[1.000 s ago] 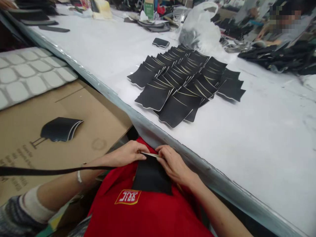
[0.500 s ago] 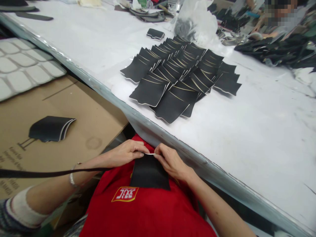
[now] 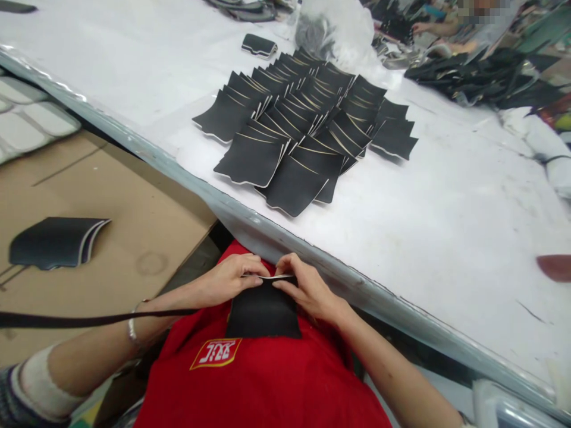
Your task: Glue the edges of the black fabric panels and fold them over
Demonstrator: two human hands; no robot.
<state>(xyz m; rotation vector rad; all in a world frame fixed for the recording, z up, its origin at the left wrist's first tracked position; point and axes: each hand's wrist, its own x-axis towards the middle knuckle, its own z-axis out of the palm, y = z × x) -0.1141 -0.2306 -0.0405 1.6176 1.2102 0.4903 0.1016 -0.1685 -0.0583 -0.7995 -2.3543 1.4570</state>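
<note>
1. One black piece (image 3: 264, 312), smooth, dull and roughly four-sided, shows a thin pale line along its far edge.
2. It lies over the red cloth (image 3: 263, 380) on your lap, just beside the white table (image 3: 423, 238).
3. Your left hand (image 3: 234, 276) pinches that far edge near its left end.
4. Your right hand (image 3: 307, 288) holds the same edge farther right, thumb and forefinger narrow around it.
5. Below both thumbs, the piece spreads toward you.
</note>
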